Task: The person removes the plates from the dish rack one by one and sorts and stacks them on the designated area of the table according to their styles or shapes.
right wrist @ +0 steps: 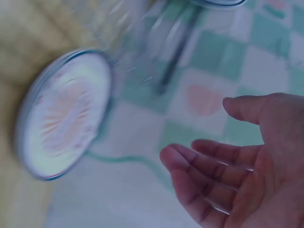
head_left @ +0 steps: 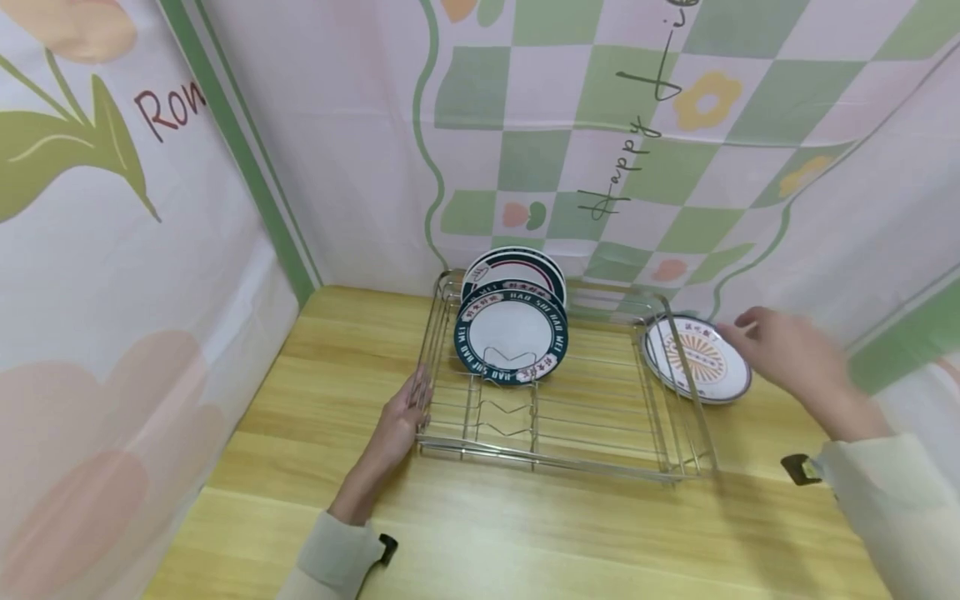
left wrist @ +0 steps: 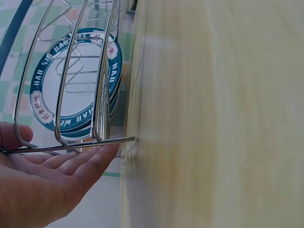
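Observation:
A wire dish rack (head_left: 600, 392) stands on the wooden table, with several dark-green-rimmed plates (head_left: 512, 333) upright at its left end. My left hand (head_left: 401, 417) holds the rack's left side; in the left wrist view the thumb is by the wire and the fingers (left wrist: 90, 164) lie along the outside. Beyond the rack's right end sits a white plate (head_left: 697, 358) with an orange sunburst, seemingly stacked on another. Beside it is my right hand (head_left: 795, 362). In the right wrist view that hand (right wrist: 237, 175) has loosely bent fingers, holds nothing and is apart from the plate (right wrist: 66, 114).
A printed cloth (head_left: 555, 158) with green checks hangs behind the rack, close to its back. Another cloth (head_left: 135, 333) lines the left side. The wooden table (head_left: 525, 533) extends in front of the rack.

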